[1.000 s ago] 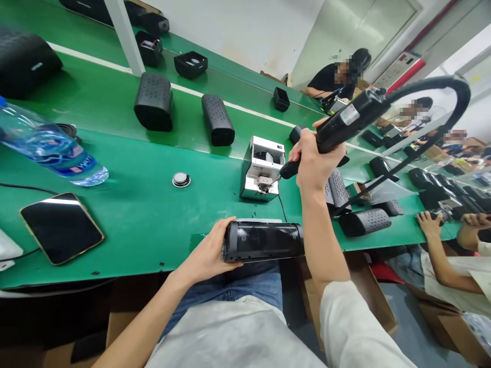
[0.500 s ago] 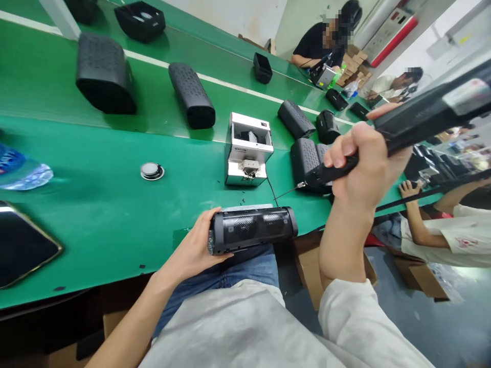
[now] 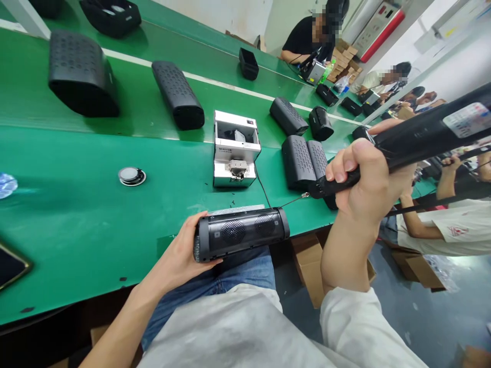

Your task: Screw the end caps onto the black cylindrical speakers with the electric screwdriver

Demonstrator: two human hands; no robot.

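My left hand [image 3: 187,243] is closed around the left end of a black cylindrical speaker [image 3: 245,230], which lies on its side at the table's front edge. Two perforated round grilles show on its upper face. Raised at the right, my right hand [image 3: 368,171] is wrapped around the lower part of a black electric screwdriver [image 3: 425,135] with a white label. Its thin bit [image 3: 295,201] slants down to the left, towards the speaker's right end; whether the tip touches is unclear. Behind the speaker stands a white screw feeder [image 3: 236,148].
Several black speakers [image 3: 299,161] stand behind and right of the feeder. A round silver disc [image 3: 132,176] lies on the green table [image 3: 76,214]. A dark gold-edged device [image 3: 13,266] is at the left edge. Cardboard boxes [image 3: 309,266] sit below; other people work along the bench.
The view has shifted, so table objects appear farther left. My left hand still holds the speaker and my right hand the raised screwdriver, with little movement between them.
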